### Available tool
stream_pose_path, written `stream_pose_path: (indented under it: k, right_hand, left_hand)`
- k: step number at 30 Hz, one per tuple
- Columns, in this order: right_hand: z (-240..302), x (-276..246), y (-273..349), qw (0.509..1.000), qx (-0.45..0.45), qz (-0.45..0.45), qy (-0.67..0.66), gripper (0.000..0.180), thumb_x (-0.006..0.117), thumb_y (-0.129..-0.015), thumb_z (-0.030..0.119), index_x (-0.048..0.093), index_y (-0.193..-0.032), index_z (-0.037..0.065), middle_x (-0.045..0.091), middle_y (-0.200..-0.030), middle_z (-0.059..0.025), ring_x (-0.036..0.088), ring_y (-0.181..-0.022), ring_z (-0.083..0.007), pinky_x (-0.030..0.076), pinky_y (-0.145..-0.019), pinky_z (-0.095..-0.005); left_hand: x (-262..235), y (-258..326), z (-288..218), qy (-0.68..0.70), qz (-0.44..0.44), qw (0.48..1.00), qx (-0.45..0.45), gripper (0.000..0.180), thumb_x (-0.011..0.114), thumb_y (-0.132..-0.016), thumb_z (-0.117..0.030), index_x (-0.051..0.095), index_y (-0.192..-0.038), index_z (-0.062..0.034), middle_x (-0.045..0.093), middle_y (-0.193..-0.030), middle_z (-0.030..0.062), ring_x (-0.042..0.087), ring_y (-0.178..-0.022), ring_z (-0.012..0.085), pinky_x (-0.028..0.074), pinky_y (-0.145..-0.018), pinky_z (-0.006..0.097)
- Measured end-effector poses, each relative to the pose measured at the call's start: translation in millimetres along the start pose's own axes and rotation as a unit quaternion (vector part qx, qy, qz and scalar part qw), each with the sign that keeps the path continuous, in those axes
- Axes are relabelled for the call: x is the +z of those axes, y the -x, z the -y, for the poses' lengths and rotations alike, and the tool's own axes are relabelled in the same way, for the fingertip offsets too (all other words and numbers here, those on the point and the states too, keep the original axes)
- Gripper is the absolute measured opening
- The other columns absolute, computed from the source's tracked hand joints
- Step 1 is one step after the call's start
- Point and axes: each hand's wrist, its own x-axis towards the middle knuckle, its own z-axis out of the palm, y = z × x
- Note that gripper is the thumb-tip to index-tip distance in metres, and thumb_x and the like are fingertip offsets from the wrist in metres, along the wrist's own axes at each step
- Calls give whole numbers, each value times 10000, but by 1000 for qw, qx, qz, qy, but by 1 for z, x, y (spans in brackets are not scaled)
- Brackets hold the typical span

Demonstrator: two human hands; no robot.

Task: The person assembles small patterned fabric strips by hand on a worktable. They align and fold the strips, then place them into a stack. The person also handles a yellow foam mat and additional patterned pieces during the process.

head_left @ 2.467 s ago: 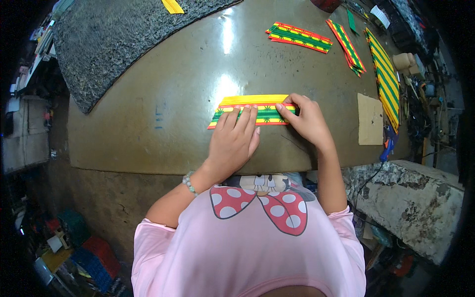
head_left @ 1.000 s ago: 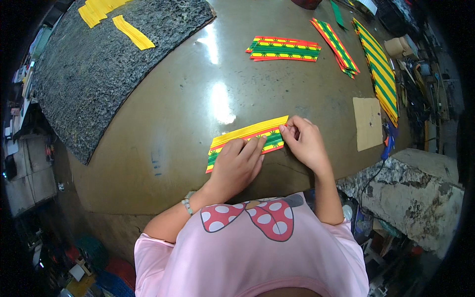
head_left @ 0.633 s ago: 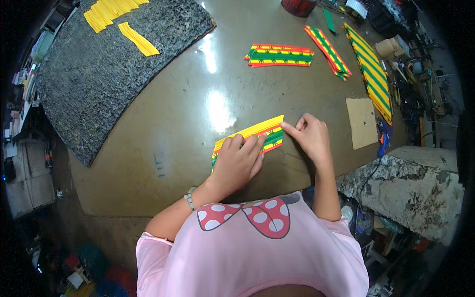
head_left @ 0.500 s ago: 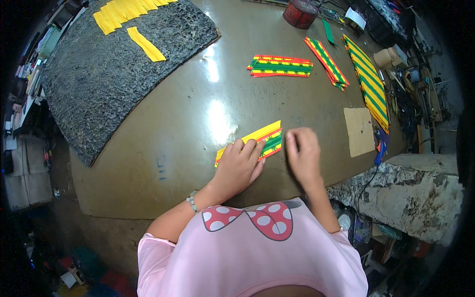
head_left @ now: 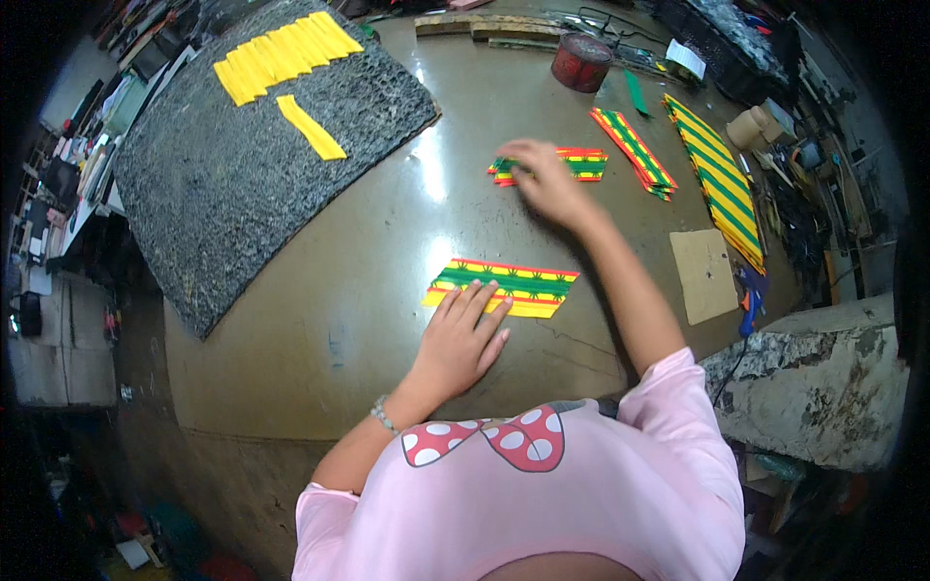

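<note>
A red, yellow and green patterned strip (head_left: 542, 279) lies on the table before me, with a plain yellow strip (head_left: 531, 309) showing along its near edge. My left hand (head_left: 455, 339) rests on both strips near their left end, its fingers spread. Farther off, my right hand (head_left: 549, 186) reaches over a stack of similar patterned strips (head_left: 586, 167). Its fingers and thumb are curled together round the left part of that stack; whether any strip is lifted I cannot tell.
Yellow strips (head_left: 289, 53) lie on a rough dark slab (head_left: 223, 184) at the left. More patterned strips (head_left: 635, 153), a striped green-and-yellow stack (head_left: 715, 179), a cardboard piece (head_left: 704, 276), a blue glue gun (head_left: 749, 308) and a red tin (head_left: 582, 63) stand or lie to the right.
My right hand has moved from beside the near strips out to the far stack. The strips under my left hand have been turned, so the yellow edge now faces me.
</note>
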Motion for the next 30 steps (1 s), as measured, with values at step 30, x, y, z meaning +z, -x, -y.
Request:
stream_pose_path:
  k: [30]
  right_hand:
    - [-29, -68, 7, 978, 38, 191, -77, 170, 665, -893, 122, 530, -968, 51, 667, -1075, -96, 602, -1068, -246, 438, -918, -375]
  left_hand:
    - [-30, -10, 41, 126, -150, 977, -84, 165, 660, -878, -82, 708, -1032, -47, 680, -923, 74, 631, -893, 247, 449, -883, 379]
